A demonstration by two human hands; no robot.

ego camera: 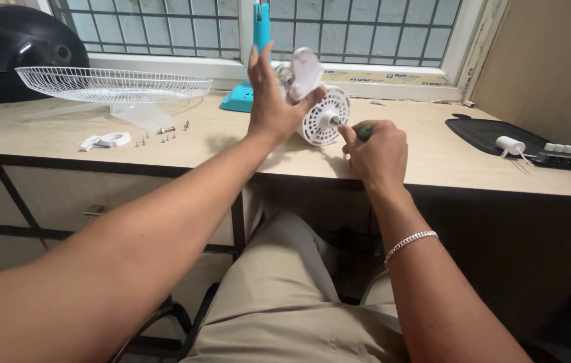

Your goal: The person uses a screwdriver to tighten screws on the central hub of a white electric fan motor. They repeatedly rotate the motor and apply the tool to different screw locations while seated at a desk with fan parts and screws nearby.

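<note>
L hand (271, 101) raised upright over the desk (433, 158) edge, fingers straight up, thumb and palm clasping the white fan motor housing (318, 101). R hand (376, 151) fisted round a green-handled screwdriver (364, 132), tip at the motor shaft. Wire fan guard (114, 84) and screws (164, 134) lie well to the left.

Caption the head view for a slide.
Left hand steadies a white round vented fan motor housing while right hand holds a green-handled screwdriver at it.
</note>
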